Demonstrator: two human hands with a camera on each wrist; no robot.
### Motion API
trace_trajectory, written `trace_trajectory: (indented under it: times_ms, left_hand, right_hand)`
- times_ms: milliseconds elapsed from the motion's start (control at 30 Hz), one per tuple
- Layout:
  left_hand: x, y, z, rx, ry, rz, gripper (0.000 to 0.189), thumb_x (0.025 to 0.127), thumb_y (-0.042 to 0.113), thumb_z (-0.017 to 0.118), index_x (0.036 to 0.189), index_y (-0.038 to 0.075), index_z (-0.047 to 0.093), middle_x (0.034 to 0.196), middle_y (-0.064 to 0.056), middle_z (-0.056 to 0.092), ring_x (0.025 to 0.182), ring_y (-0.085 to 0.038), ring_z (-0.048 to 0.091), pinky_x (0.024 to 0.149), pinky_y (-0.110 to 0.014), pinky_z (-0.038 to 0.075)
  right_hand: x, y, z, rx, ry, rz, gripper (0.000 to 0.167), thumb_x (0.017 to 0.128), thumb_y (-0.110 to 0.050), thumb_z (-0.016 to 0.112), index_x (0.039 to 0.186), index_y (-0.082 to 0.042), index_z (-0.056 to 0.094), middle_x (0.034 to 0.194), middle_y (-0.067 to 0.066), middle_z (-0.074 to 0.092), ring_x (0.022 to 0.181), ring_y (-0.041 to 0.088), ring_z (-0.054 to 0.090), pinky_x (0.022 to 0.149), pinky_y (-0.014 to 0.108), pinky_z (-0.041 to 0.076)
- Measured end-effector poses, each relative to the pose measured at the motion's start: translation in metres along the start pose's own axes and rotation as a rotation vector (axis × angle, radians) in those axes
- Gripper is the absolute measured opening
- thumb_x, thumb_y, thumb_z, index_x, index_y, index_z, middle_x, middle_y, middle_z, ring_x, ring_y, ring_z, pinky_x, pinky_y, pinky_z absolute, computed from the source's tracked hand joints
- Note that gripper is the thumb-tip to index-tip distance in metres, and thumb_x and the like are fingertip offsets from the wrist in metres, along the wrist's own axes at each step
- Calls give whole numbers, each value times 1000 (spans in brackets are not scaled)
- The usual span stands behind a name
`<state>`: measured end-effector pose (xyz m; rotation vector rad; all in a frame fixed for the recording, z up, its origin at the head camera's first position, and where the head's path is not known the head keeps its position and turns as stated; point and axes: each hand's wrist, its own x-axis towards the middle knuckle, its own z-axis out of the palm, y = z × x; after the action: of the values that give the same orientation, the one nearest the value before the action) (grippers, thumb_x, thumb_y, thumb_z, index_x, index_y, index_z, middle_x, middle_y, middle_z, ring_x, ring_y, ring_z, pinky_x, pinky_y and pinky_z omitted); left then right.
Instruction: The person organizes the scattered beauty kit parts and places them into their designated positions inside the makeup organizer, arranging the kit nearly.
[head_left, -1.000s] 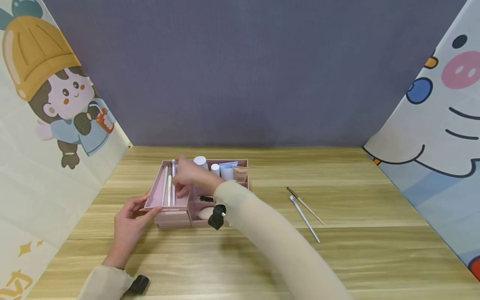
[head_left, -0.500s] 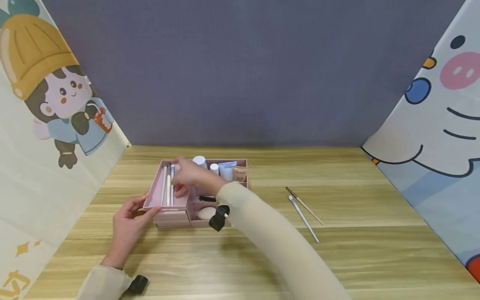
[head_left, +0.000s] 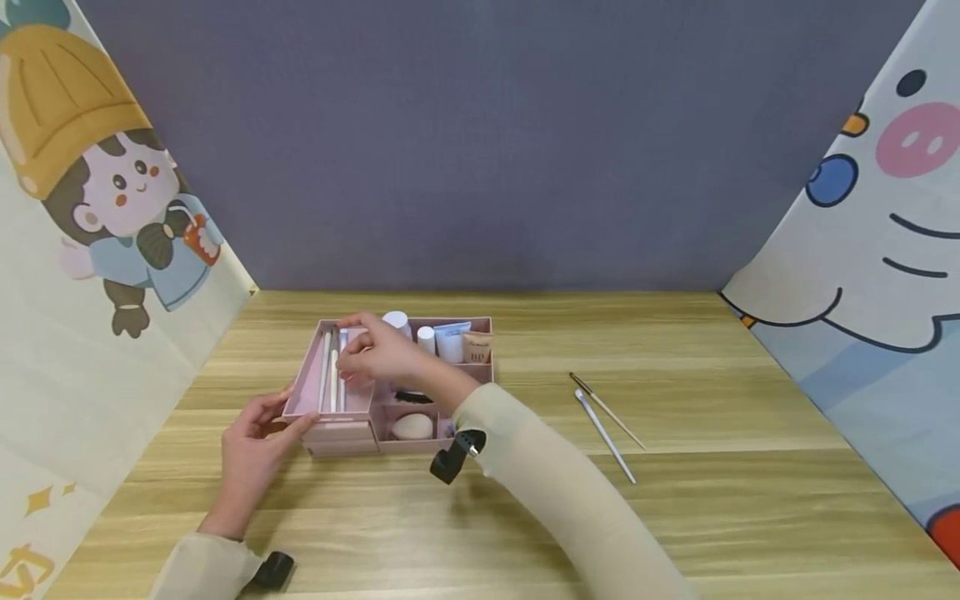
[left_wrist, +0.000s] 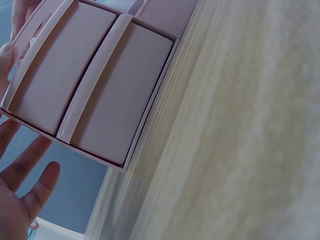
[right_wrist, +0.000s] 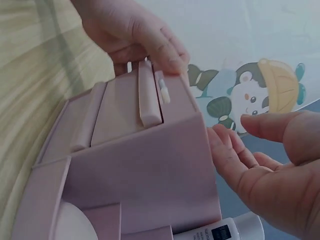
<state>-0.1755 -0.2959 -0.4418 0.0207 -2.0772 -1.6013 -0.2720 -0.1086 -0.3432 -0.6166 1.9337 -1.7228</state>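
A pink desktop organizer (head_left: 341,437) stands left of centre on the wooden table in the head view. My left hand (head_left: 253,446) grips its front left corner, thumb on the front edge and fingers along the side. Several slim makeup brushes (head_left: 333,387) lie lengthwise in its top left tray. Just over that tray is my right hand (head_left: 390,354), beside the brushes. In the right wrist view the right hand's thumb and fingers stand apart with nothing between them. Two drawers (left_wrist: 115,95) on the organizer's front fill the upper part of the left wrist view.
Two thin brushes, one white (head_left: 607,439) and one with a dark tip (head_left: 609,412), lie on the table to the right. Other compartments hold a white-lidded jar (head_left: 397,323), a pale blue tube (head_left: 451,343), a tan tube (head_left: 477,347) and a beige sponge (head_left: 412,427).
The right hand has let go of a white brush in the tray and drawn slightly up and right; its fingers have parted. The left hand keeps its grip on the organizer.
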Motion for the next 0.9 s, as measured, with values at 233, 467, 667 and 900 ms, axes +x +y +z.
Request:
trace_trajectory:
  times_ms: [233,467,667,900]
  left_hand:
    - [1,1,0,-2,-10,0,37,79,-13,76,113,-11,62,107,27,66,91,5,64,73,-10,52]
    - [3,-3,0,-31,-3,13,38,77,-17,76,112,-12,63,105,24,68,90,4,66,72,-10,52]
    - [2,-3,-1,-30,-4,11,37,77,-17,76,111,-13,63,105,23,69,91,4,66,73,-10,52]
    - [1,-3,-1,-16,-9,8,37,77,-17,76,111,-13,62,106,25,68,91,4,65,73,-10,52]
  right_hand:
    - [-14,1,-6,101,-13,-62,59,93,13,59,146,2,36,88,11,61,77,20,64,72,37,61]
    - [-29,2,-16,135,-40,-93,59,95,14,55,147,4,31,89,10,58,77,20,63,74,40,61]
    - [-39,7,-24,138,-45,-90,59,96,12,54,149,3,29,91,10,58,80,23,64,80,46,60]
    - [-55,14,-39,91,-20,-67,55,98,7,56,147,0,33,98,14,61,81,21,65,81,47,59]
